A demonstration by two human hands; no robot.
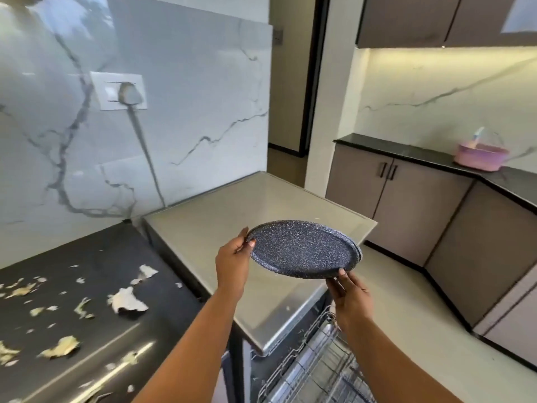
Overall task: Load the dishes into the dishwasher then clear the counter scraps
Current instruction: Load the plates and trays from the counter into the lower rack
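Note:
A dark blue speckled plate (303, 250) is held in the air over the grey top of the dishwasher (220, 216); a second rim shows just under it at the right. My left hand (234, 261) pinches its left rim, thumb on top. My right hand (348, 295) grips the near right rim from below. The wire dishwasher rack (315, 370) is pulled out beneath my right forearm. Pale vegetable scraps (128, 299) lie scattered on the black counter (96, 338) at the left.
A marble wall with a socket and plug (128, 93) rises behind the counter. At the right run brown cabinets (406, 199) under a black counter with a pink basket (481, 155). A doorway (287, 112) opens at the back.

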